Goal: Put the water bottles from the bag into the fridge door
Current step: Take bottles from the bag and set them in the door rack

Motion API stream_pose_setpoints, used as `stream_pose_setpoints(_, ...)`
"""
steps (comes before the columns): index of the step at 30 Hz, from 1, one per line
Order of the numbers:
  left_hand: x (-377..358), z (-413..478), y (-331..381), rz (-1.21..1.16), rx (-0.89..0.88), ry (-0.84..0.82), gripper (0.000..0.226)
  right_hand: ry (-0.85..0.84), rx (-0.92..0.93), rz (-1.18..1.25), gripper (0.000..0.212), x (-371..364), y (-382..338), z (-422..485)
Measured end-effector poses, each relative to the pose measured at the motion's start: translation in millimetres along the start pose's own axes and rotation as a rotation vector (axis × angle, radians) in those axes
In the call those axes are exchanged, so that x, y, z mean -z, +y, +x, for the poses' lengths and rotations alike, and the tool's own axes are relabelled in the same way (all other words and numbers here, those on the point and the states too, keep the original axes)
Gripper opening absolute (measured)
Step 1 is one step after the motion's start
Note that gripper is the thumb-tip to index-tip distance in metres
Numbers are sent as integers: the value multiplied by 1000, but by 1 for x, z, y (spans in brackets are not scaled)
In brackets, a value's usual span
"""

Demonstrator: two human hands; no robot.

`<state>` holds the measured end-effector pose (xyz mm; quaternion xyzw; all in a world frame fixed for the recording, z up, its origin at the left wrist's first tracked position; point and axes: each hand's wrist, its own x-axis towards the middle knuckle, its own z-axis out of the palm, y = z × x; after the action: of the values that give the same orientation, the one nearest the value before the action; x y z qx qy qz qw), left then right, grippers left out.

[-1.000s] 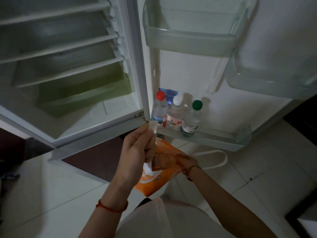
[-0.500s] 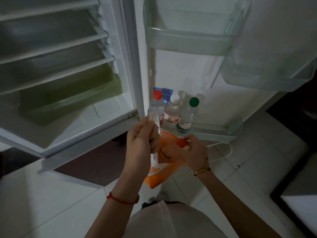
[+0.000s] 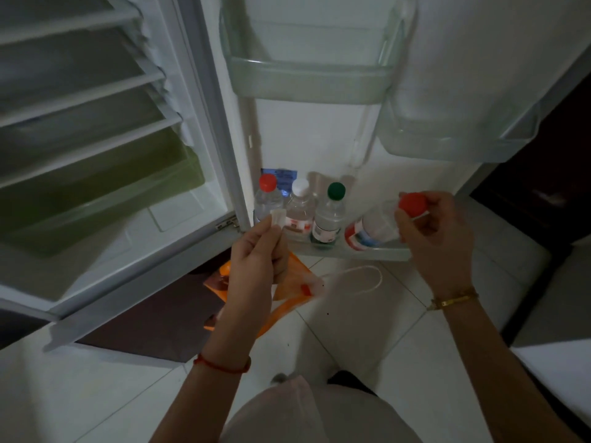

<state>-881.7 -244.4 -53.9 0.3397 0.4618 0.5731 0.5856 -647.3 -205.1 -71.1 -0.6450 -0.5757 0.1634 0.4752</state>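
My right hand [image 3: 436, 238] grips a clear water bottle with a red cap [image 3: 377, 227] near its neck, tilted, its base low over the bottom fridge door shelf [image 3: 380, 252]. Three bottles stand on that shelf at its left end: one with a red cap [image 3: 268, 199], one with a white cap [image 3: 300, 206] and one with a green cap [image 3: 329, 215]. My left hand [image 3: 256, 260] pinches the white handle [image 3: 277, 217] of the orange bag [image 3: 295, 284], which hangs below it. The bag's other white handle [image 3: 367, 279] dangles to the right.
The fridge is open, with white wire shelves [image 3: 86, 91] and a green drawer [image 3: 105, 193] on the left. Two more door bins [image 3: 307, 78] sit higher on the door. White floor tiles [image 3: 367, 324] lie below, and my knee [image 3: 307, 414] is at the bottom edge.
My right hand has lifted a red-capped bottle out of the bag and carried it right and up to the door shelf. My left hand still holds the bag handle.
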Motion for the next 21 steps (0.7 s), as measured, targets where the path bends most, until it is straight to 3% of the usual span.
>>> stream_pose_setpoints(8, -2, 4, -11, 123, -29, 23, 30, -126, 49, 20, 29, -24, 32, 34)
stream_pose_setpoints(15, -24, 1, -20, 74, -28, 77, 41, -219, 21, 6, 26, -59, 57, 60)
stream_pose_setpoints(21, -51, -8, -26, 78, -34, 71, 32, -282, 62, 0, 32, -68, 61, 76)
